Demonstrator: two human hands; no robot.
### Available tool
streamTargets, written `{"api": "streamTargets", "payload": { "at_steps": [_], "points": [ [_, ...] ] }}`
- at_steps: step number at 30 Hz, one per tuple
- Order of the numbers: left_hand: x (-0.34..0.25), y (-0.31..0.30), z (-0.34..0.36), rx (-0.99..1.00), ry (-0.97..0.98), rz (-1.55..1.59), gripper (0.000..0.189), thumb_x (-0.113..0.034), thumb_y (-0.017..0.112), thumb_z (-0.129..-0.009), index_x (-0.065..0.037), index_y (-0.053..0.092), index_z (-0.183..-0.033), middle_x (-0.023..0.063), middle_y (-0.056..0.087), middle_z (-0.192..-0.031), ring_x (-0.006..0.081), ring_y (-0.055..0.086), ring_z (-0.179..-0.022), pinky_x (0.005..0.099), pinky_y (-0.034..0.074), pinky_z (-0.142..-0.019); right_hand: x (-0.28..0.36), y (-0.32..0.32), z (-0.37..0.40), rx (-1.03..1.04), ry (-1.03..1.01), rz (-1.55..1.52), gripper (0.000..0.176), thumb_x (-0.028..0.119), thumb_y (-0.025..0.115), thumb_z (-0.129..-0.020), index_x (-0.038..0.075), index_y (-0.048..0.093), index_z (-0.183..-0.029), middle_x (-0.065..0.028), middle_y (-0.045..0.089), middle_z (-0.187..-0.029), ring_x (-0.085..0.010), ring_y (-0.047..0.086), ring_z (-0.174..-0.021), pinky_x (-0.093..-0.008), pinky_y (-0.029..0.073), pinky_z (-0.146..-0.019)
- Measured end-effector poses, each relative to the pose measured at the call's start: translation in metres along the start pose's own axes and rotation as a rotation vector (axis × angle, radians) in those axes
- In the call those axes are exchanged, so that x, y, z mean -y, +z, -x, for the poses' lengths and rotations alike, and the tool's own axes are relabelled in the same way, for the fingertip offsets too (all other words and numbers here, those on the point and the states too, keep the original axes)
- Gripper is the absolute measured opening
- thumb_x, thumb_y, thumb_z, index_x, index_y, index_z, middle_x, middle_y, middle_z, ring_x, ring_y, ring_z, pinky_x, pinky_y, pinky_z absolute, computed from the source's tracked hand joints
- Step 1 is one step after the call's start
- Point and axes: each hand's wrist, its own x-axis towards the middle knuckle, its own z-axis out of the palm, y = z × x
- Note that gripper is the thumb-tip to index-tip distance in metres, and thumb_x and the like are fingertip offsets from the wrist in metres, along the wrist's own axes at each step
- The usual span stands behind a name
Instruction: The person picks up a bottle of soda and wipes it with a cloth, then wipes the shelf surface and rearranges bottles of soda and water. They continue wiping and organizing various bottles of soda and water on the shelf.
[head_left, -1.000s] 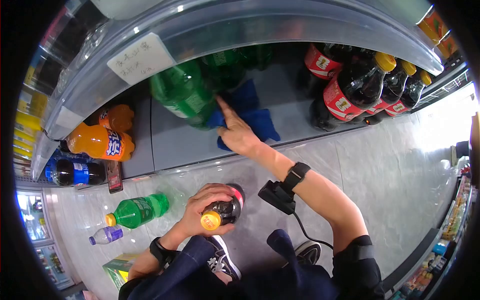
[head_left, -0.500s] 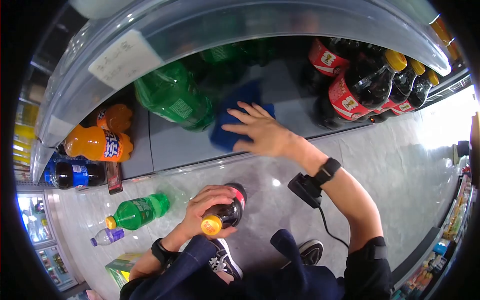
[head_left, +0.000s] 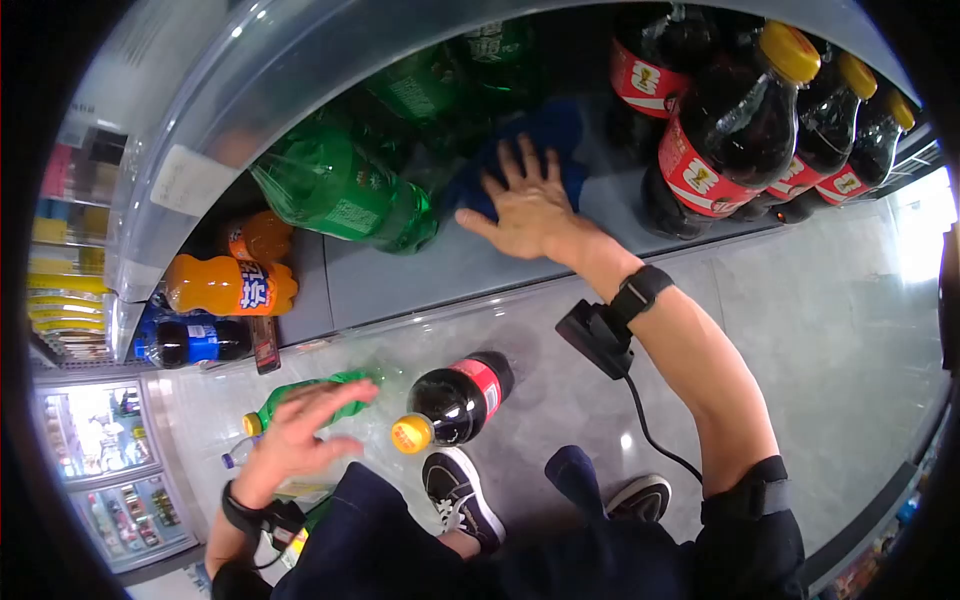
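Note:
My right hand (head_left: 528,210) lies with fingers spread on a dark blue cloth (head_left: 560,150), on the grey shelf (head_left: 400,280) of the cooler. My left hand (head_left: 305,435) is off the floor with fingers apart and nothing in it. It partly covers a green soda bottle (head_left: 348,395) behind it. Beside that hand, a cola bottle (head_left: 455,405) with a yellow cap and red label stands on the floor, untouched. Left of the cloth on the shelf is a large green bottle (head_left: 345,195). To its right are several cola bottles (head_left: 710,150) with red labels.
Orange soda bottles (head_left: 230,285) and a dark bottle with a blue label (head_left: 200,341) fill the shelf's left end. A small purple-capped bottle (head_left: 238,455) is on the floor. A curved clear shelf front (head_left: 170,150) arches overhead. My shoes (head_left: 465,500) are below.
My left hand has let go of the cola bottle and moved left. My right hand and the cloth have shifted deeper into the shelf. The view has turned slightly.

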Motion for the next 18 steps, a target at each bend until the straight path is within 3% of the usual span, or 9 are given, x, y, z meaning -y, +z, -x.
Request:
{"api": "streamTargets", "payload": {
  "at_steps": [1,3,5,7,9,11,13,18],
  "points": [
    [-0.008,-0.005,-0.007,0.007,-0.013,-0.012,0.069,-0.032,0.079,-0.07,0.0,0.052,-0.124,0.0161,0.061,-0.117,0.0316,0.06,-0.108,0.0418,0.047,-0.09,-0.001,0.004,0.003,-0.005,-0.007,-0.017,0.071,0.058,0.03,-0.091,0.009,0.036,-0.143,-0.0203,0.016,-0.152,-0.0397,0.002,-0.142,-0.0531,0.001,-0.113],
    [-0.028,-0.017,-0.037,-0.103,0.052,-0.195,0.049,-0.02,0.07,-0.078,-0.001,0.056,-0.121,0.0117,0.065,-0.106,0.0296,0.063,-0.091,0.0409,0.052,-0.076,-0.001,0.011,0.006,0.054,-0.2,-0.156,0.062,0.053,0.028,-0.093,0.016,0.04,-0.141,-0.0166,0.018,-0.153,-0.0363,0.003,-0.143,-0.0519,-0.001,-0.113],
    [-0.049,-0.022,-0.083,-0.098,0.097,-0.397,0.042,-0.012,0.066,-0.078,-0.001,0.056,-0.118,0.0136,0.062,-0.106,0.0303,0.061,-0.092,0.0425,0.049,-0.076,-0.004,0.011,0.011,0.051,-0.222,-0.146,0.056,0.048,0.03,-0.095,0.019,0.041,-0.141,-0.0136,0.02,-0.153,-0.0336,0.003,-0.143,-0.0505,-0.002,-0.114],
    [-0.05,-0.021,-0.127,-0.085,0.249,-0.588,0.042,-0.003,0.064,-0.075,-0.002,0.057,-0.117,0.0171,0.058,-0.115,0.0333,0.056,-0.105,0.0418,0.046,-0.089,-0.013,0.014,0.014,0.024,-0.234,-0.172,0.054,0.046,0.033,-0.095,0.018,0.041,-0.14,-0.0133,0.021,-0.153,-0.0331,0.003,-0.143,-0.0496,-0.001,-0.114],
    [-0.052,-0.02,-0.172,-0.047,0.196,-0.678,0.041,-0.003,0.061,-0.073,-0.001,0.057,-0.115,0.0177,0.052,-0.123,0.0325,0.049,-0.116,0.0423,0.039,-0.099,-0.017,0.015,0.018,-0.01,-0.2,-0.135,0.053,0.045,0.034,-0.094,0.019,0.042,-0.14,-0.0137,0.022,-0.152,-0.0335,0.004,-0.143,-0.0496,-0.001,-0.114],
    [-0.034,-0.016,-0.214,-0.134,0.277,-0.965,0.044,-0.006,0.059,-0.072,-0.002,0.058,-0.116,0.0168,0.052,-0.125,0.0318,0.046,-0.121,0.0428,0.033,-0.105,-0.02,0.016,0.022,-0.045,-0.171,-0.095,0.052,0.044,0.036,-0.094,0.019,0.042,-0.14,-0.0141,0.022,-0.152,-0.034,0.005,-0.143,-0.0497,0.0,-0.114],
    [-0.028,-0.018,-0.249,-0.016,0.162,-1.321,0.047,-0.011,0.056,-0.073,-0.004,0.057,-0.119,0.014,0.052,-0.128,0.0285,0.041,-0.127,0.0445,0.027,-0.11,-0.024,0.016,0.026,-0.097,-0.155,-0.108,0.052,0.043,0.037,-0.093,0.019,0.043,-0.139,-0.0152,0.024,-0.151,-0.0351,0.007,-0.142,-0.0495,0.001,-0.114],
    [-0.001,-0.023,-0.296,0.099,-0.046,-1.675,0.047,-0.019,0.056,-0.079,-0.009,0.057,-0.124,0.0067,0.049,-0.134,0.0257,0.035,-0.132,0.0521,0.018,-0.113,-0.029,0.016,0.027,-0.12,-0.194,-0.131,0.051,0.043,0.04,-0.092,0.018,0.046,-0.137,-0.0163,0.026,-0.15,-0.0359,0.009,-0.141,-0.0496,0.002,-0.114]
  ]
}}
